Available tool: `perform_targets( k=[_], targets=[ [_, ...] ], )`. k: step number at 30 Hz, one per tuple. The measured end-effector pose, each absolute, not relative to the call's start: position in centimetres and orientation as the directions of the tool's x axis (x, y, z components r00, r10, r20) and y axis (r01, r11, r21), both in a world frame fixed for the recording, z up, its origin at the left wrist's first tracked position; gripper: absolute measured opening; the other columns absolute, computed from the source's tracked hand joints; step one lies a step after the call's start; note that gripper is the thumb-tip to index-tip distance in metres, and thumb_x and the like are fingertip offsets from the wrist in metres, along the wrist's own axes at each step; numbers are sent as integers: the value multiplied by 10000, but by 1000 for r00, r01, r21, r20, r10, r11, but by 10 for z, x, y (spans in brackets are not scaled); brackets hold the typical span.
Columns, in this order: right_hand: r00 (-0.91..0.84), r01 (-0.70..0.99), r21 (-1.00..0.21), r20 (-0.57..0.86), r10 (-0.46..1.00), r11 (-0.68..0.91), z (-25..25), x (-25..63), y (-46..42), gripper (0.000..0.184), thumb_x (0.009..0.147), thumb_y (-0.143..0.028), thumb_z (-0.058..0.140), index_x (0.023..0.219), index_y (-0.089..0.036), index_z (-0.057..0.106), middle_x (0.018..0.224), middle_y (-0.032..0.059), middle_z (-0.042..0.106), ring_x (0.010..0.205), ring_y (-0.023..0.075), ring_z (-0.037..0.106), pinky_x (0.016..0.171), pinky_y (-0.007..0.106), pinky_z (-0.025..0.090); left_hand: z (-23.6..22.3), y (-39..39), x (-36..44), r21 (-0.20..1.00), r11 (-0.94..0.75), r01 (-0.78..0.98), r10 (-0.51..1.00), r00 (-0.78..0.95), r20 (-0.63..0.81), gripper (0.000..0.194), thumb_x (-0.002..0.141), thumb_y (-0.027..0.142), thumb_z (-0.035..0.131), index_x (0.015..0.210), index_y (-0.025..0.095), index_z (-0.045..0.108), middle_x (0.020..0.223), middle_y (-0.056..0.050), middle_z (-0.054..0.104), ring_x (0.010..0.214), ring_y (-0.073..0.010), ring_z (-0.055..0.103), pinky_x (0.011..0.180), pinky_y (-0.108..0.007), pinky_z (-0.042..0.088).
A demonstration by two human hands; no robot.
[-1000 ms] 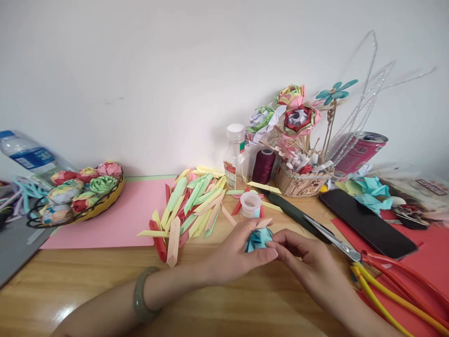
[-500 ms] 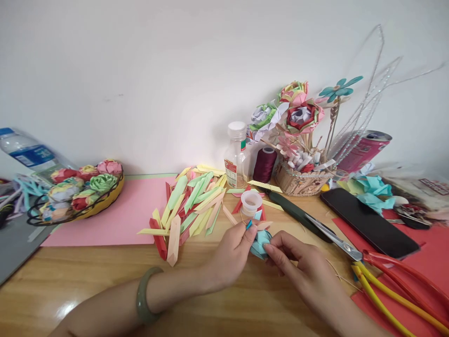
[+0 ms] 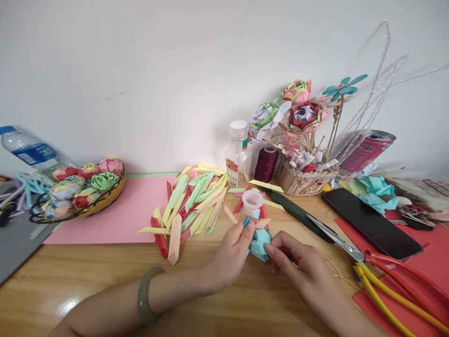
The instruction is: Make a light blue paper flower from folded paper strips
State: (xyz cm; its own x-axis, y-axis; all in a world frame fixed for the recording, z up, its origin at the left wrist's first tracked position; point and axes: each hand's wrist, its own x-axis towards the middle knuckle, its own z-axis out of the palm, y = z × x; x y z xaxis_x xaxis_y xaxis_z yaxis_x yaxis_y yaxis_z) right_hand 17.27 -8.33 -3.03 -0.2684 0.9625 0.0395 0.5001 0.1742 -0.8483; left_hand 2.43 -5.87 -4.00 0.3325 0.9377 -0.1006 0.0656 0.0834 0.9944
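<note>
Hands meet low in the middle of the frame: the left hand [image 3: 231, 255] pinches the upper edge of a folded blue paper flower [image 3: 260, 243], thumb and forefinger closed on a blue tip, while the right hand [image 3: 294, 262] grips its lower side with the fingertips. The piece sits just above the tabletop [image 3: 105, 281]. To work it well, I judge the left pinch should stay firm and the right fingers press each crease flat without crushing the layers. Just behind stands a small white cap [image 3: 252, 201]; a pile of folded paper strips [image 3: 189, 206] lies left of it, scissors [image 3: 315, 224] to the right.
</note>
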Motion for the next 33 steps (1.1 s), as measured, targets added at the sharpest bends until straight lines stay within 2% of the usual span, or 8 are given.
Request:
perform_targets(
  k=[7,12,15,19,23,26,29,33],
  targets=[
    [-253,487,-848,90,963,207,-31,174,-86,335,896,-379,366,622,-207,453,573,-25,497,535,117,476,507,227,381,-38,-59,22,993,81,84,938,331,-104,452,884,493,293,1090,208,578,991,-37,618,924,-165,539,857,-253,410],
    [-136,571,-683,468,873,455,-35,179,-86,64,851,-277,496,851,-220,527,685,-9,528,618,132,514,562,240,424,-36,-59,20,996,49,69,928,366,-71,566,857,577,220,1154,200,521,1145,-59,571,1103,-188,477,975,-276,347],
    [-228,613,-533,587,777,583,-36,179,-85,231,821,-226,547,1051,-226,530,779,22,544,696,147,541,596,255,455,-38,-61,20,1000,-9,28,897,441,-4,579,861,575,197,1186,194,488,1238,-72,507,1186,-196,413,1025,-299,296],
    [-324,603,-496,564,760,625,-34,175,-85,225,806,-175,558,1024,-229,570,809,38,546,718,151,548,594,265,472,-45,-65,21,998,-18,-66,855,516,50,580,834,600,273,1133,154,495,1161,-111,530,1084,-217,484,948,-338,367],
    [-223,470,-671,539,813,573,-31,178,-83,78,834,-178,522,812,-224,581,709,0,541,639,124,533,559,240,450,-47,-63,21,992,69,-109,855,519,-2,631,787,664,281,1086,162,520,1032,-95,590,959,-214,545,861,-341,413],
    [-84,443,-780,455,887,442,-29,183,-77,87,839,-274,532,875,-244,605,763,1,568,686,135,543,603,256,452,-49,-59,21,982,156,-109,852,518,-78,679,797,675,192,1077,178,560,1020,-85,616,989,-216,539,886,-347,397],
    [-140,384,-868,282,949,315,-29,187,-71,239,838,-376,517,1013,-252,622,884,33,581,780,162,568,674,294,473,-52,-55,20,972,208,-109,809,578,-109,765,761,722,154,1009,156,605,934,-89,645,960,-223,553,837,-339,412],
    [-246,316,-913,184,952,258,-29,187,-68,208,824,-387,533,796,-232,670,782,22,570,733,153,560,659,286,467,-52,-53,21,943,313,-109,754,632,-177,794,710,774,180,881,133,615,770,-75,647,741,-183,587,673,-293,434]
  ],
)
